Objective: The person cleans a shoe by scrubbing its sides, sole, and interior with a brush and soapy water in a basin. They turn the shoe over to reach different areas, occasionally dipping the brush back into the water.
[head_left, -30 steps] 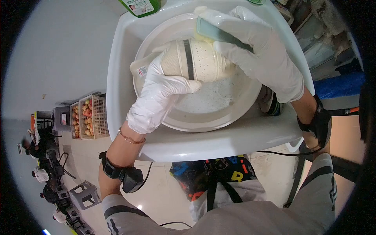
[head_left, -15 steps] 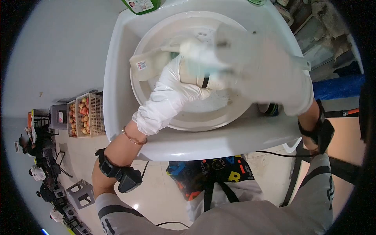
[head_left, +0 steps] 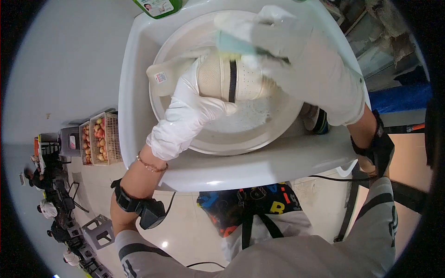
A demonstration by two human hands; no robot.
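My left hand, in a white glove, is wrapped round a cream shoe with a black stripe, held above a white basin. The shoe's pale sole, with a small label, points left. Gloved too, my right hand is blurred by motion and grips a light-blue brush, whose yellowish bristles touch the shoe's upper side. Sudsy water shows in the basin below.
The basin stands in a white sink. A green bottle is at the back left rim, dark-striped footwear at the right. Crates of fruit, a grey stool and seated people are left.
The shoe has shifted slightly left and turned, showing more of its upper. My right hand has moved up with the brush, which is clearer now.
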